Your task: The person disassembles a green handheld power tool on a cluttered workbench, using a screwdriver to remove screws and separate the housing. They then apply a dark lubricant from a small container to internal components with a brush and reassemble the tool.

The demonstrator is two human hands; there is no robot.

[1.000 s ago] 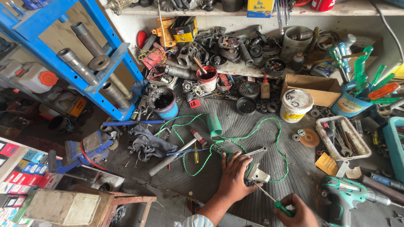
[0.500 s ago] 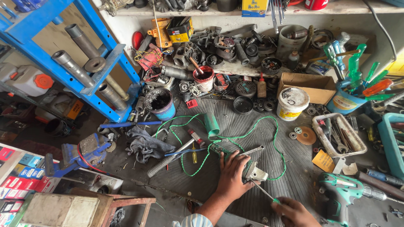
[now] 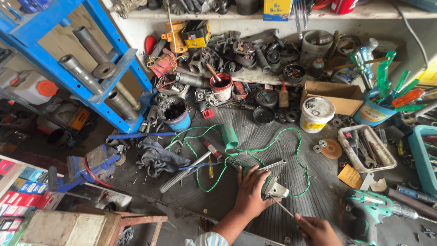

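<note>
Left hand [image 3: 251, 191] is lying palm-down, clamping a grey metal angle grinder [image 3: 268, 184] on the ribbed rubber mat [image 3: 291, 150]; right hand [image 3: 317, 230] is gripping a thin screwdriver [image 3: 284, 208] poking into it, green cord [image 3: 255, 152] looping around.

A bright green cord [image 3: 291, 159] loops over the dark grey ribbed rubber mat [image 3: 282, 150], near a teal-green cordless drill [image 3: 371, 212] with a black grip. The press frame [image 3: 59, 59] is vivid blue, like the vise [image 3: 88, 166]. A white bucket [image 3: 317, 114] sits by a brown cardboard box [image 3: 337, 96], and the small pot [image 3: 221, 86] is red inside.
</note>
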